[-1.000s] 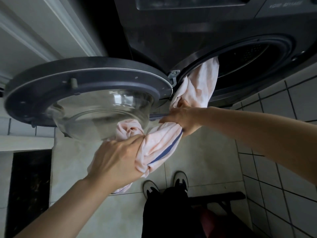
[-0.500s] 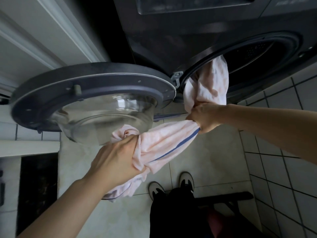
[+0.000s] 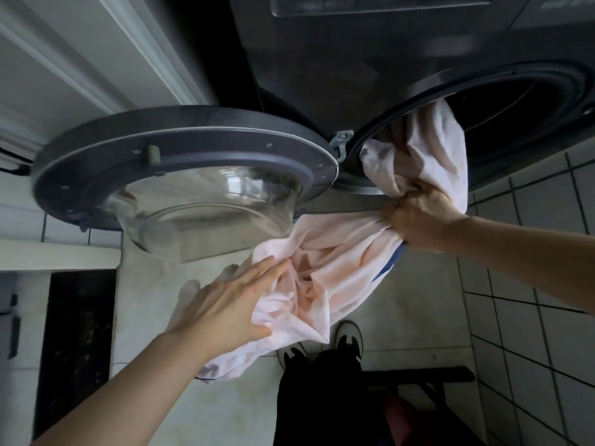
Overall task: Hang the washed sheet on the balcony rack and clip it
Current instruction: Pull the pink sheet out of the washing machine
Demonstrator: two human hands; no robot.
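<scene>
The pale pink sheet [image 3: 335, 268] trails out of the drum opening of the dark washing machine [image 3: 370, 75], over the lower lip of the port, and runs down and left in a bunched rope toward the floor. Its upper part is still inside the drum mouth; its lowest fold hangs just above the light floor tiles [image 3: 225, 410], beside the person's dark shoes [image 3: 349, 338].

The right hand [image 3: 418, 217] grips the sheet just below the port, fingers curled tight round a gathered neck of cloth, so fabric bulges above the fist and fans out below it. A thin blue stripe on the sheet shows just under that hand.

The left hand [image 3: 225, 307] lies lower and to the left, on the wide crumpled part of the sheet. Its fingers are straight and slightly spread, the tips reaching into the folds, and the palm lies flat over the cloth; the thumb side is hidden, so whether any cloth is pinched beneath it is unclear, though it looks like none is.

The round machine door [image 3: 183, 162] stands swung open to the left, its glass bowl just above the left hand and apart from the sheet. White wall tiles [image 3: 547, 284] fill the right side.
</scene>
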